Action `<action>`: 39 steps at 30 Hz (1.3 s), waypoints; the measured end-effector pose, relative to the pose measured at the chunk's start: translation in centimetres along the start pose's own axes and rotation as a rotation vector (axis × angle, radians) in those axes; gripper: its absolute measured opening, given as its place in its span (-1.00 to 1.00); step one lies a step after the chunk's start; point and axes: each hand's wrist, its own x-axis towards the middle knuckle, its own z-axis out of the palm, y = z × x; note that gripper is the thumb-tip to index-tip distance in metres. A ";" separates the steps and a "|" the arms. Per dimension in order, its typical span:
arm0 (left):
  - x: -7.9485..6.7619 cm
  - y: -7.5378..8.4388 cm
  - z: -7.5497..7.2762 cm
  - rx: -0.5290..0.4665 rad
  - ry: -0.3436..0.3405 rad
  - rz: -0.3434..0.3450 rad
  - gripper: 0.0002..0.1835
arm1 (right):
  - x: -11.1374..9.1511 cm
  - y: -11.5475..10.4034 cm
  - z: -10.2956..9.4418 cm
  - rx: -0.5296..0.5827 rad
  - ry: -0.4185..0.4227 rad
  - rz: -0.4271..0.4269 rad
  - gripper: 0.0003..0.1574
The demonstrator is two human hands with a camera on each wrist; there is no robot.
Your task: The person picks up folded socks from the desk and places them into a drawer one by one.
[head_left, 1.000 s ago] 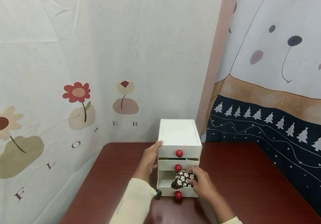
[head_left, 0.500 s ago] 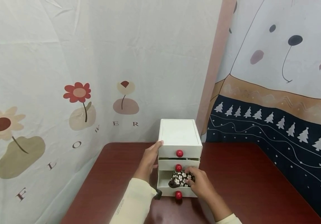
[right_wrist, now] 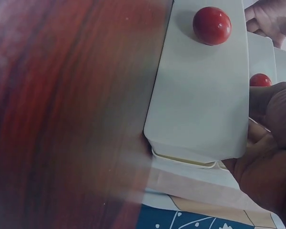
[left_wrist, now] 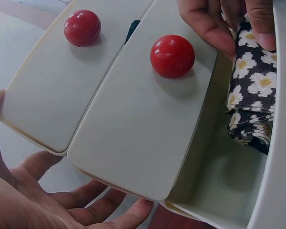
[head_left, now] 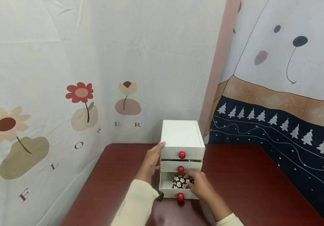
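Observation:
A small white drawer cabinet (head_left: 181,133) with red knobs stands on the table. Its bottom drawer (head_left: 168,193) is pulled out. In it, low between the walls, lies a folded black sock (left_wrist: 250,81) with white flowers. My right hand (head_left: 202,186) reaches into this drawer from the right and pinches the sock between thumb and fingers; part of the sock is hidden behind the fingers. Against the cabinet's left side rests my left hand (head_left: 151,158), thumb at the top front edge, fingers extended along the side in the left wrist view.
The middle drawer (head_left: 167,166) sticks out a little, and something dark green (left_wrist: 132,29) peeks from its gap. The top drawer (head_left: 167,153) is closed. Dark red wood makes up the table (head_left: 241,182). Printed cloth (head_left: 162,62) hangs behind it.
My right hand has moved slightly left and deeper into the bottom drawer with the sock, whose dark end has dropped out of sight behind the drawer front. My left hand stays on the cabinet.

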 end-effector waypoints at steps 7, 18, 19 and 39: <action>0.0 -0.1 0.2 0.000 0.000 0.007 -0.14 | 0.2 0.0 0.1 -0.025 -0.028 -0.015 -0.75; 0.0 -0.2 0.1 -0.011 -0.006 -0.004 -0.12 | 0.4 0.3 0.4 -0.026 -0.086 0.002 -0.84; 0.0 -0.2 0.1 -0.009 -0.004 -0.004 -0.12 | 0.3 0.3 0.4 -0.029 -0.086 -0.005 -0.85; 0.1 -0.1 0.2 -0.019 -0.002 -0.003 -0.13 | -2.4 -5.1 -1.1 -0.019 0.173 0.201 -0.77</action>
